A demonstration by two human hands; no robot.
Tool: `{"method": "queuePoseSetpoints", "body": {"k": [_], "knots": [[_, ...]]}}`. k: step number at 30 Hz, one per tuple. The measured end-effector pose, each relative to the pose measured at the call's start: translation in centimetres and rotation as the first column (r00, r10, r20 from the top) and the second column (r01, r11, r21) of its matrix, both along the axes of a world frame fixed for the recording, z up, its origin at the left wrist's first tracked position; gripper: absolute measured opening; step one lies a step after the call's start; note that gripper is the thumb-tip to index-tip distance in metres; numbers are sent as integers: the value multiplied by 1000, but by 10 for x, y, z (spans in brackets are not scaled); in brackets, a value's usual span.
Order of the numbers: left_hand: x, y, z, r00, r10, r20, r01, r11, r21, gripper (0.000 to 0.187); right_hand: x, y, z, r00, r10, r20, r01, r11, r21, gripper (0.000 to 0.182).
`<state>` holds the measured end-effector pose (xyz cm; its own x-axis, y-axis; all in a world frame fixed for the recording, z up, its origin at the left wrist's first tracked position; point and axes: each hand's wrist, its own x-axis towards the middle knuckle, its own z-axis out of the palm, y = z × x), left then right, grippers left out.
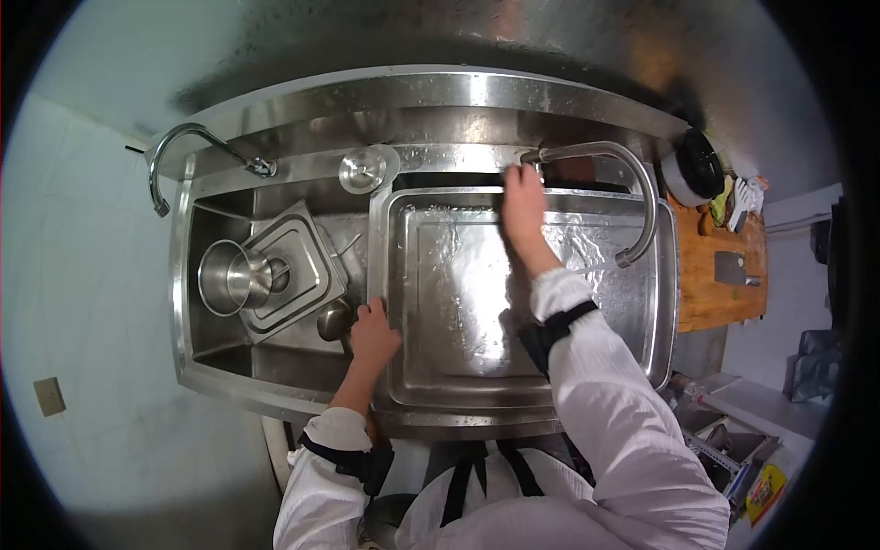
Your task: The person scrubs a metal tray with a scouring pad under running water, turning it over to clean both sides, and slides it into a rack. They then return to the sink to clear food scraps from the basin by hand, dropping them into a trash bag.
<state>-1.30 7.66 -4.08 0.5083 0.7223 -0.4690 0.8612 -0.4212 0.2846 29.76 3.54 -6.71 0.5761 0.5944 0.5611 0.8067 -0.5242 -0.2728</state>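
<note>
Reaching right hand: at the base of the curved silver metal tap, grip hidden.
Left hand: at the broad rectangular steel tray; whether clamped, I cannot tell.
Tray: wet, beneath the spout.
Tap: I'm probably working it; next calls for sure fingertips.

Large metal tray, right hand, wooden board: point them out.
Large metal tray (467, 293): head view, on its floor.
Right hand (525, 209): head view, on the back of the hand.
Wooden board (697, 282): head view, on its bare top.
</note>
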Motion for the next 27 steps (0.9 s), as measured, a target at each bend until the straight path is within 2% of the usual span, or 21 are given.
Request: {"method": "queuePoseSetpoints", "body": {"k": [1,2,4,5,6,7,8,10,12,14,15,16,17,18,20,22,23,24,25,26,27], "knots": [[0,1,0,1000,5,-12,-6,1000,-21,50,7,-21,3,998,31,54,-28,998,-52,23],[1,2,0,1000,1,-5,-2,1000,-24,50,-1,-32,32,781,-89,-618,90,996,-30,36],[0,1,0,1000,6,-7,-6,1000,-22,50,-21,-52,-16,972,-232,32,234,956,-174,49],[0,1,-1,1000,0,-5,0,1000,-23,50,-32,-52,-26,946,-256,-198,236,964,-119,61],[1,3,-2,1000,6,-19,-6,1000,-27,53,-37,-44,-39,917,-314,-246,296,949,-106,57],[0,2,-3,999,11,-40,-12,999,-36,56,-45,-30,-34,829,-223,-513,317,943,102,52],[-2,2,-4,999,4,-45,-6,999,-39,56,-55,-12,-29,692,-66,-719,384,876,290,51],[-2,1,-5,1000,12,-25,-12,1000,-14,55,-71,12,-27,414,47,-909,458,852,253,59],[-1,1,-4,1000,16,-23,-16,1000,-26,56,-103,33,-44,829,34,-558,13,997,80,44],[-1,2,-3,1000,17,-24,-18,999,-37,57,-127,66,-35,467,105,-878,24,991,131,40],[-2,2,-3,1000,10,-15,-10,999,-40,57,-130,72,-43,466,103,-879,28,991,131,40],[-3,2,-3,1000,2,-8,-3,999,-42,56,-131,78,-55,752,157,-640,-138,987,80,41],[-4,2,-3,1000,-1,-12,1,999,-44,56,-133,79,-66,916,245,-316,-270,962,-35,42],[-3,1,-2,1000,4,-14,-5,999,-48,56,-129,68,-55,917,240,-319,-266,963,-40,42],[-1,3,0,1000,15,0,-15,999,-41,55,-98,37,-20,794,112,-598,-201,976,-84,25],[-4,1,-2,999,17,37,-16,999,-42,54,-69,-5,-22,698,37,-716,66,991,115,28],[-4,0,-2,999,11,47,-9,999,-46,54,-48,-35,-39,794,6,-607,74,992,106,37],[-3,0,-2,999,20,27,-18,999,-50,53,-30,-63,-9,502,-47,-864,204,977,65,44],[-3,2,-2,1000,28,7,-28,998,-52,53,-13,-92,-39,861,-88,-502,214,956,201,42],[-4,2,-2,1000,20,15,-20,998,-53,53,3,-119,-29,854,-65,-517,177,969,171,39],[-4,2,-3,1000,4,31,-3,1000,-31,50,19,-150,-29,979,-202,-22,195,965,-173,40]]}}
